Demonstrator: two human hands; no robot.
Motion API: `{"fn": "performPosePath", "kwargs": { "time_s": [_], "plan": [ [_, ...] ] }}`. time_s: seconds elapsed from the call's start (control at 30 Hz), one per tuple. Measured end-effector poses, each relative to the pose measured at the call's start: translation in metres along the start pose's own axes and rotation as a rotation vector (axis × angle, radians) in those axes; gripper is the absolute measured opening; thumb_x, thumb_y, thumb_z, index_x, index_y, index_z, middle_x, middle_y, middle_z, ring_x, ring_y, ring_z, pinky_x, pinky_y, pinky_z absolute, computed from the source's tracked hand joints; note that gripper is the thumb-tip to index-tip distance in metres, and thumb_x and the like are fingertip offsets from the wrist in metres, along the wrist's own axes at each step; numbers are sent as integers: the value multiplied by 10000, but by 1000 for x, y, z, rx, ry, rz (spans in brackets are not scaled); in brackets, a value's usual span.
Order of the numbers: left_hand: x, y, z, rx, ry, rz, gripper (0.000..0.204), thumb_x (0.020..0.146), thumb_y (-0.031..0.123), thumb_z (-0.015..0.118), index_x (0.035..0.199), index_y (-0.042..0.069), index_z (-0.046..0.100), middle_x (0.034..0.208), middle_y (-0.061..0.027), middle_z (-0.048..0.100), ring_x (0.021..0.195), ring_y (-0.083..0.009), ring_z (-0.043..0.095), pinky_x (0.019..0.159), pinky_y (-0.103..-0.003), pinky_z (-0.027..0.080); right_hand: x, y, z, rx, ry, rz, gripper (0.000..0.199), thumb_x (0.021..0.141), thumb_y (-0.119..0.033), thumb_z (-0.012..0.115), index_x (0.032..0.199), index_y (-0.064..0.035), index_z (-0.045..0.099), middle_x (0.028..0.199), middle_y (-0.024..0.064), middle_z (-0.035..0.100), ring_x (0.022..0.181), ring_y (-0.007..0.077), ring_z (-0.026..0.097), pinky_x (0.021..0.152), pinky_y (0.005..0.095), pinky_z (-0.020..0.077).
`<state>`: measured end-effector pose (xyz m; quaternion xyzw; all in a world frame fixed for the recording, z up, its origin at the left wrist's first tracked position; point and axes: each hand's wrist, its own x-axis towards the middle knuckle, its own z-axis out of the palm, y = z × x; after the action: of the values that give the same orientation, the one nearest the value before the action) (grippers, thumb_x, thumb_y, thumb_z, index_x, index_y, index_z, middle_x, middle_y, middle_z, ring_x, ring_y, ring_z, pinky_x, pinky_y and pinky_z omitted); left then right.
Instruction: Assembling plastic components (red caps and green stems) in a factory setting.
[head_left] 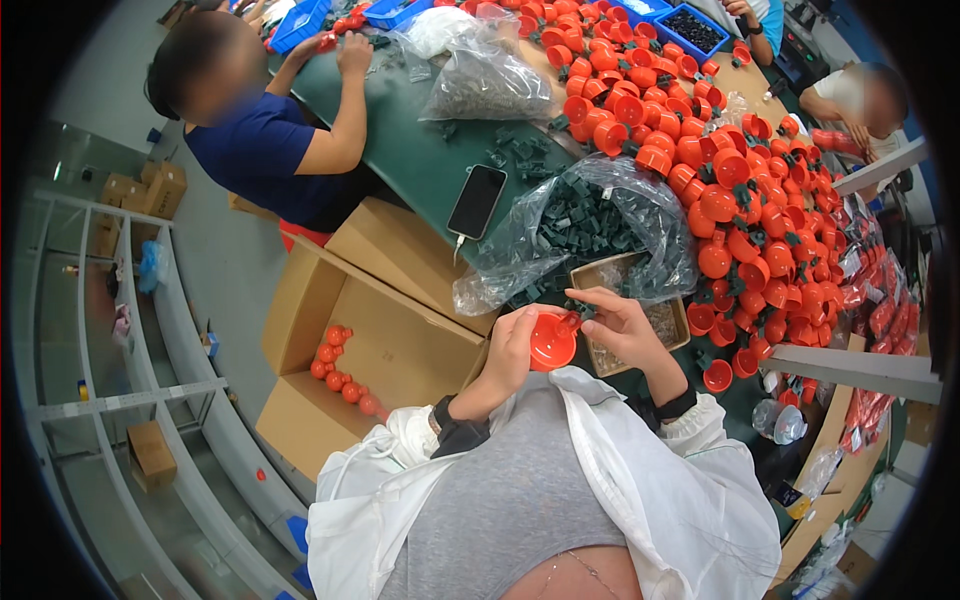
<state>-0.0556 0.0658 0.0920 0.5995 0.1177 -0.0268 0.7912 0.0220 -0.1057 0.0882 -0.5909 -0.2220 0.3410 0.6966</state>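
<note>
In front of my body, my left hand (508, 348) is closed round a red plastic cup (552, 344), its round mouth facing up. The fingers of my right hand (630, 335) pinch a small dark green plastic fitting (579, 310) at the cup's narrow neck. Whether the two pieces are fully joined I cannot tell. Just beyond my hands lies an opened clear bag (668, 240) of similar green fittings (585, 222). Under my right hand stands a shallow cardboard tray (680, 318) with small pieces, too small to name.
A big heap of red cups (725, 200) covers the table's right side. At my left stands an open carton (400, 315) holding several red cups. A phone (478, 202) with a cable lies on the green tabletop (410, 165). A co-worker (260, 140) works at far left.
</note>
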Motion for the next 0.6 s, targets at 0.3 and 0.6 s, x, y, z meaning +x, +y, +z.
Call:
{"fn": "performPosePath", "kwargs": {
  "time_s": [0.3, 0.6],
  "plan": [
    [-2, -1, -2, 12, 26, -27, 369, 911, 215, 308, 927, -38, 576, 840, -95, 617, 750, -122, 574, 691, -230, 445, 4, 4, 3, -83, -40, -72, 421, 790, 76, 523, 1202, -10, 500, 1018, 57, 475, 933, 139, 486, 795, 238, 408],
    [8, -10, -4, 28, 99, 34, 388, 866, 207, 300, 900, -65, 573, 791, -144, 622, 701, -176, 618, 626, -276, 497, 5, 6, 5, -153, -40, -115, 405, 765, 66, 540, 1161, -22, 540, 1069, 99, 522, 977, 195, 520, 822, 278, 418]
  ]
}}
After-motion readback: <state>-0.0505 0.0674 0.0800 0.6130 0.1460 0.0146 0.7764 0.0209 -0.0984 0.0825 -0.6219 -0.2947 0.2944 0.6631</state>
